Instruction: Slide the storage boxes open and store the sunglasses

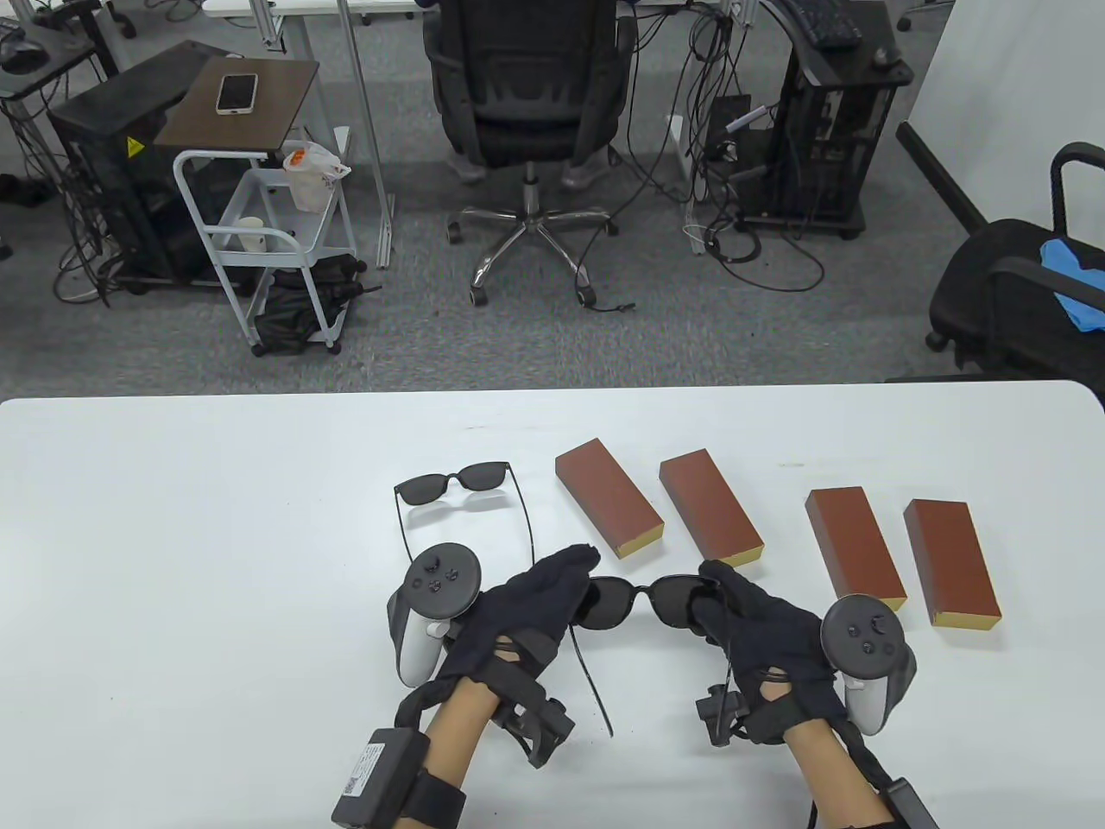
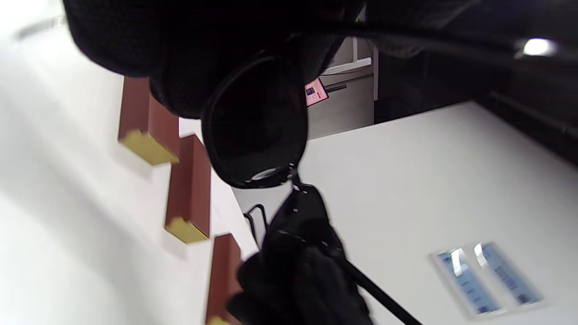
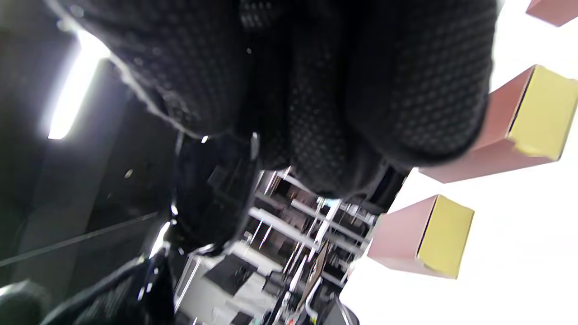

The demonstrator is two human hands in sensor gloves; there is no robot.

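My left hand (image 1: 527,604) and right hand (image 1: 760,622) each pinch one end of a pair of sunglasses (image 1: 639,598), lifted at the table's six o'clock, likely to fold the arms before storing. Four closed brown storage boxes (image 1: 609,496) lie toward one and two o'clock. A second pair of sunglasses (image 1: 457,485) rests at eleven o'clock, arms unfolded

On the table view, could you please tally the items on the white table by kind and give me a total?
Storage boxes, brown with yellow ends: 4
Sunglasses, black: 2, one lying on the table, one held by both hands
Total: 6
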